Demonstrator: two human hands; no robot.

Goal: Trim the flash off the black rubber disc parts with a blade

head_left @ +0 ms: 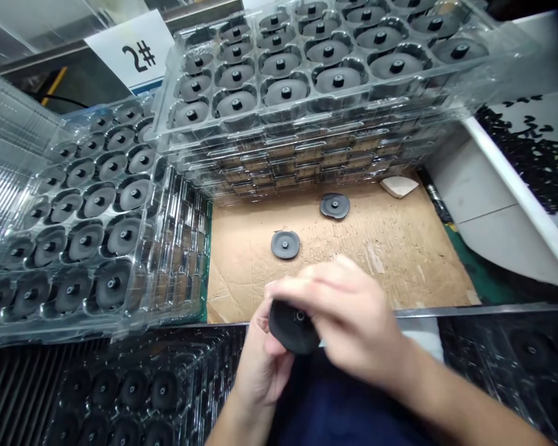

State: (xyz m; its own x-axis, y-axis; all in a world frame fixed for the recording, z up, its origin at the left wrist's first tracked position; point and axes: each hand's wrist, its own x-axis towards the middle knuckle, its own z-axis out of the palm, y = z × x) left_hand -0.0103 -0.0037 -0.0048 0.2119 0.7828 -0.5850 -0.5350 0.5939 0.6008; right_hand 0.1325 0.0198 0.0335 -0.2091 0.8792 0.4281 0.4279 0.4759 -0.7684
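Note:
My left hand (pixel 261 365) grips a black disc-shaped part (pixel 292 334) with a small hub at its centre, tilted above the table's front edge. Across the disc's upper rim, the fingers of my right hand (pixel 348 316) are bent and closed against it. That hand is somewhat blurred, and its fingertips are partly hidden. Beyond my hands, two similar dark discs lie on the cardboard: one disc (pixel 285 244) close by, the other disc (pixel 335 205) farther back with an uneven edge.
Stacked clear trays (pixel 270 118) of discs stand behind the cardboard (pixel 242 272); another tray stack (pixel 142 248) is at left. Dark trays (pixel 167 365) sit below, front left. At right, a white bin (pixel 497 167) adjoins small black pieces (pixel 534 155). A "2#" sign (pixel 132 52) stands behind.

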